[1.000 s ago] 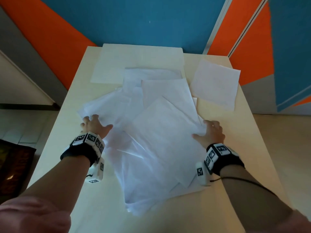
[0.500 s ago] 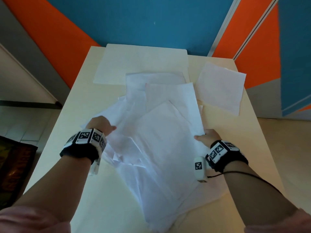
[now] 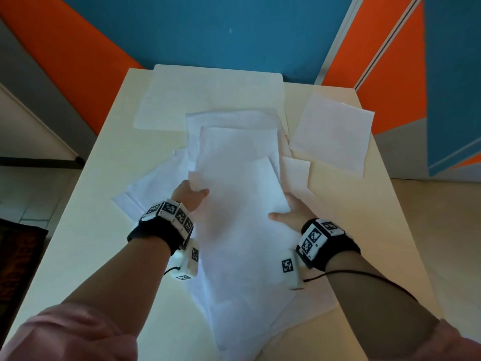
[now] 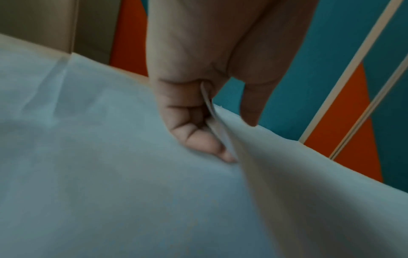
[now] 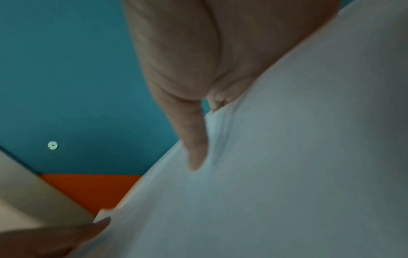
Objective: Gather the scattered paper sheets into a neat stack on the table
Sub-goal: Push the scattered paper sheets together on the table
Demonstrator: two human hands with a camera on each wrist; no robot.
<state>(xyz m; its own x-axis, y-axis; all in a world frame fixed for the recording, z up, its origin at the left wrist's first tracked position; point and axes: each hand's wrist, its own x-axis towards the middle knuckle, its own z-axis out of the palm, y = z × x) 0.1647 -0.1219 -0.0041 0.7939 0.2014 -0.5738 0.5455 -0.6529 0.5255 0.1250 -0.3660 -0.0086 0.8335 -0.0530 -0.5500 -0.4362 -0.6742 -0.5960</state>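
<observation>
Blue-and-orange wall [image 3: 221,35]; pale table [image 3: 364,230]

Setting: looks like an office or lab-type interior, not a home. Evidence: walls [image 3: 234,29] painted in bold blue/orange/grey geometric panels w/ pale trim strips [image 3: 338,40]; plain cream laminate table [image 3: 86,230] (no other furniture visible); light hard floor [image 3: 429,217]; wrist-worn marker bands [image 3: 171,212] suggest a recording setup.

Paper sheets [image 3: 242,230] are thin, matt white, lightly creased where gripped. Under them the table [image 3: 109,204] is smooth pale cream laminate, low sheen. Wristbands [image 3: 156,233] beside the sheets: black cloth, white plastic blocks.
</observation>
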